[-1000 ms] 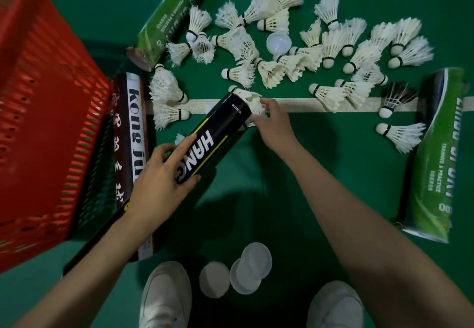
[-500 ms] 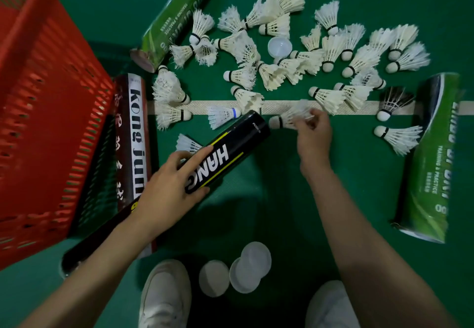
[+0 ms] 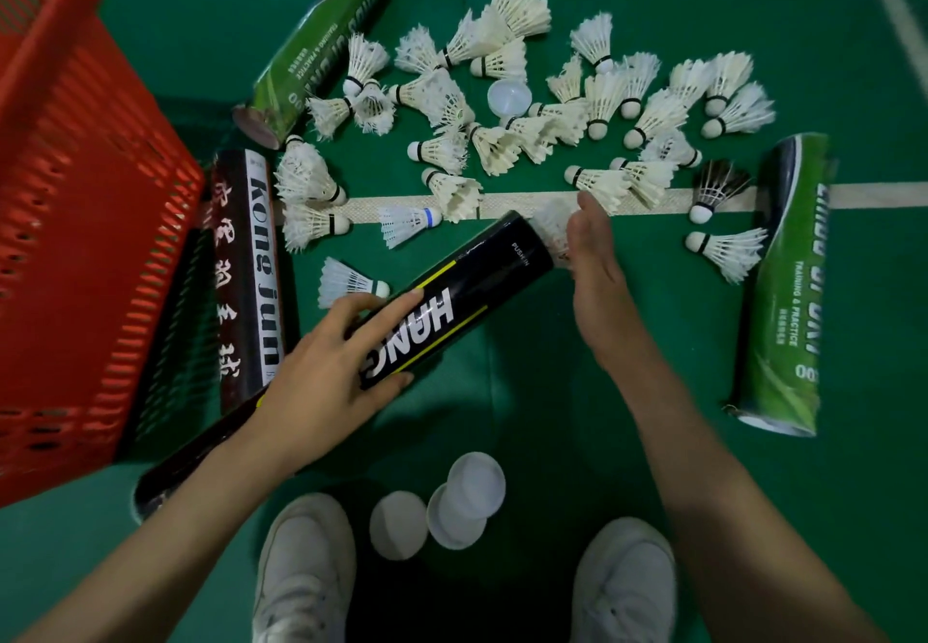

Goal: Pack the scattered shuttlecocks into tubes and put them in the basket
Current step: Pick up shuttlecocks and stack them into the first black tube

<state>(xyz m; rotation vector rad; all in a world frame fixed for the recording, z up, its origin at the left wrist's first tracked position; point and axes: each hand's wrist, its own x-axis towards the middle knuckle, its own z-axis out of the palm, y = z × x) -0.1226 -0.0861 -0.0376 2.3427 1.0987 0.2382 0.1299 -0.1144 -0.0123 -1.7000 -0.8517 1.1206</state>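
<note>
Green court floor (image 3: 552, 391); right hand (image 3: 595, 265), shuttlecock (image 3: 550, 228) now at black tube (image 3: 452, 301) mouth.

Black HANG tube (image 3: 452, 301) tilted, open end up-right, white shuttlecock (image 3: 552, 230) at its mouth. Loose white shuttlecocks (image 3: 502, 140) scattered on floor beyond. Red basket (image 3: 75, 240) at left, green tubes (image 3: 783, 291) lying flat.

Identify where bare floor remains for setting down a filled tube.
Free: green floor between the right forearm and right green tube; also the far left, between the basket and upper green tube. Crowded: the shuttlecocks beyond the white line, and the lids between the shoes.
</note>
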